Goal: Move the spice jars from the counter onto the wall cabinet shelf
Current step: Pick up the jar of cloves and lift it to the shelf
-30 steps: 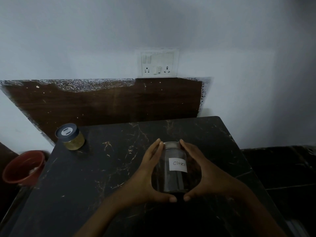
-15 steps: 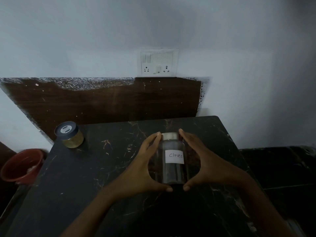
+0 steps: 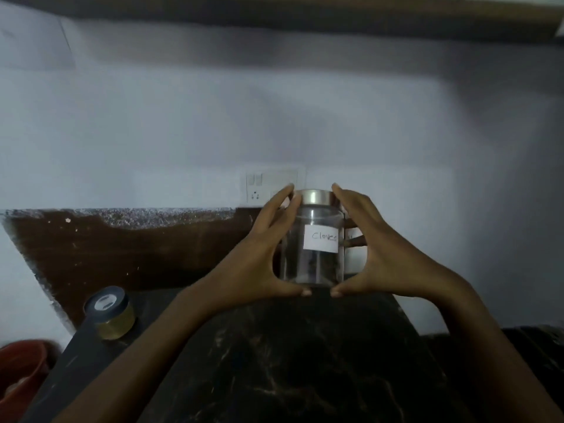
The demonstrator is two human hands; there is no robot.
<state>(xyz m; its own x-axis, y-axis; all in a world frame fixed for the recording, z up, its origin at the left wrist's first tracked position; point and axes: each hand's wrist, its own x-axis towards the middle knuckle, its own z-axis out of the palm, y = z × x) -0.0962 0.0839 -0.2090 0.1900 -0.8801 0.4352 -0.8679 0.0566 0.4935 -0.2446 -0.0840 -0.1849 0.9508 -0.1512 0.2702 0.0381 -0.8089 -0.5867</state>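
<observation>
Both hands are cupped around the clear glass jar (image 3: 314, 264) with the silver metal lid and white handwritten "Cloves" label. The left hand (image 3: 259, 261) is on one side and the right hand (image 3: 381, 254) on the other, fingers running up to the lid and thumbs tucked under the base, so it's a proper two-handed grip.

Head view, which is all we get: compared to a second ago the jar is off the black marble counter (image 3: 305, 361) and up in the air, in front of the white switch plate (image 3: 259, 187) on the wall. The camera has tilted up too, and a dark brown cabinet edge (image 3: 274, 16) now shows along the top of the frame. Looks to me like the lift toward the shelf is underway, but the shelf itself isn't in sight yet.

The small round jar with the dark lid and yellowish contents (image 3: 110, 312) sits at the counter's back left corner, so I'd guess that one's next
</observation>
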